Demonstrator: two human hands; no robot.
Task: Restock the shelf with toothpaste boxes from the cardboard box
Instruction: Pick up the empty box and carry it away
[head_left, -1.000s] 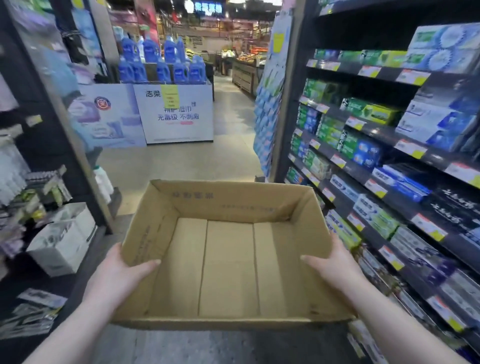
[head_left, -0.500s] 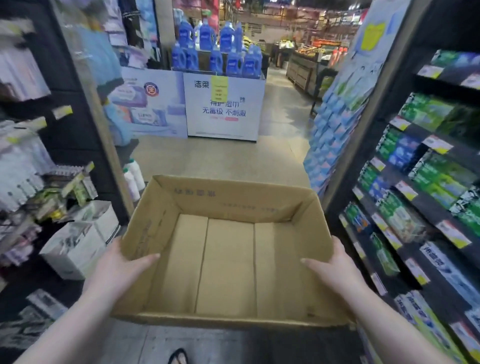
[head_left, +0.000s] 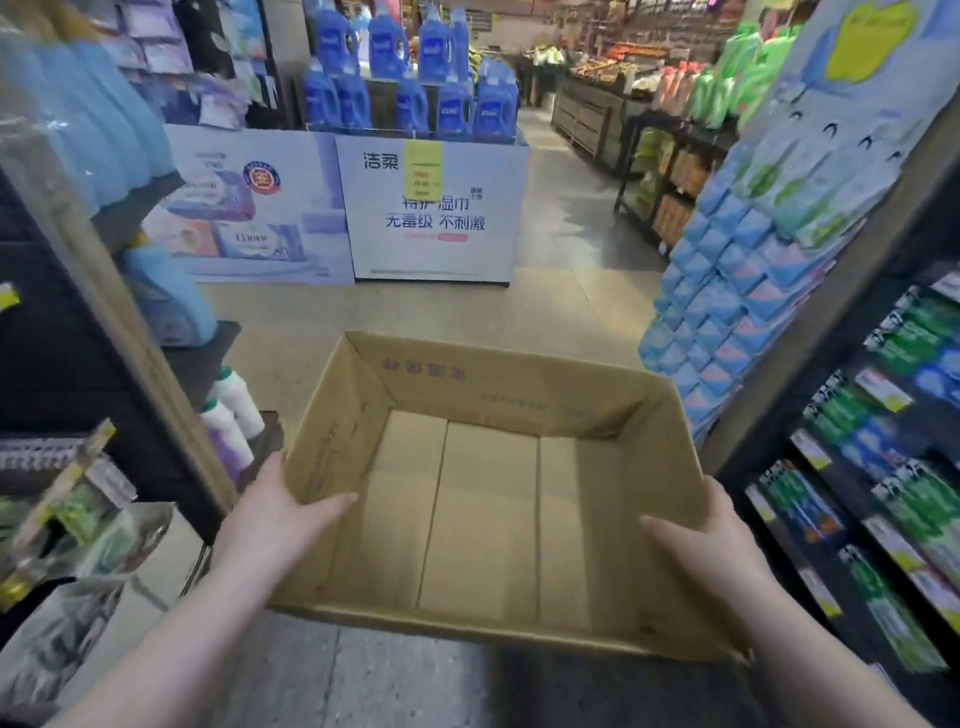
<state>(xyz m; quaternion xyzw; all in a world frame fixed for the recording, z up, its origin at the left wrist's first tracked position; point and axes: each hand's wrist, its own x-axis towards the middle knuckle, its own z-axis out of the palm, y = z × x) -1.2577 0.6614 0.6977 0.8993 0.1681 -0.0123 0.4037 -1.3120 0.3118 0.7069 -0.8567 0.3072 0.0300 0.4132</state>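
view: one head-worn wide-angle camera
facing: forward and down along a shop aisle
near: cardboard box (head_left: 483, 519) fills the lower middle, close below the lens
right edge: shelf (head_left: 857, 467) seen at a slant
far: display stand (head_left: 431, 208) ahead

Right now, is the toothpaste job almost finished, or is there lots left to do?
Nearly finished, it seems. The cardboard box is empty: only its bare bottom shows, no toothpaste inside. The shelf on the right already holds rows of toothpaste boxes. The left hand and right hand each grip a side wall, carrying it. Probably only clearing the box away remains.
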